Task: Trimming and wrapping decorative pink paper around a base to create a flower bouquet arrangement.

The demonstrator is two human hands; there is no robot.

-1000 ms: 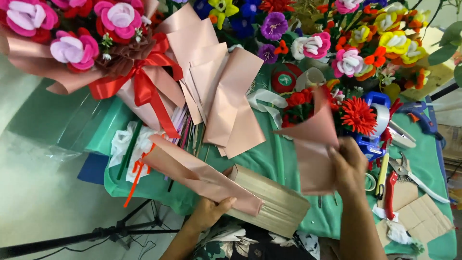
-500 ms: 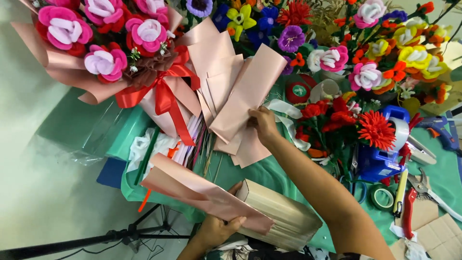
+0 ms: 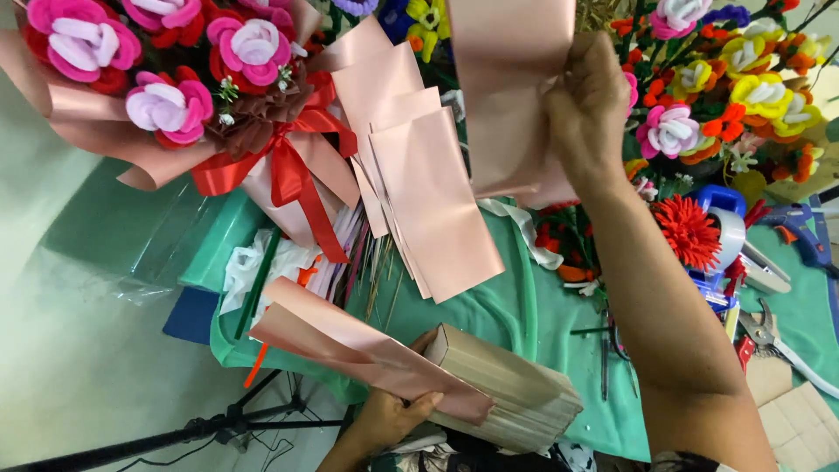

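Rose-gold wrapping sheet pinched in your raised right hand, folded sheet clamped by your left hand above the green surface: a loose grip risks creases.

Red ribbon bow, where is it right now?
Head view, left of centre: the red ribbon bow is tied around the pink-wrapped bouquet, just left of the stack of pink paper sheets.

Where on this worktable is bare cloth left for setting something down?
One bare patch of green cloth lies between the fanned pink paper sheets and the right forearm. Elsewhere it is crowded: wrapped bouquet at left, loose flowers, tape dispenser and pliers at right.
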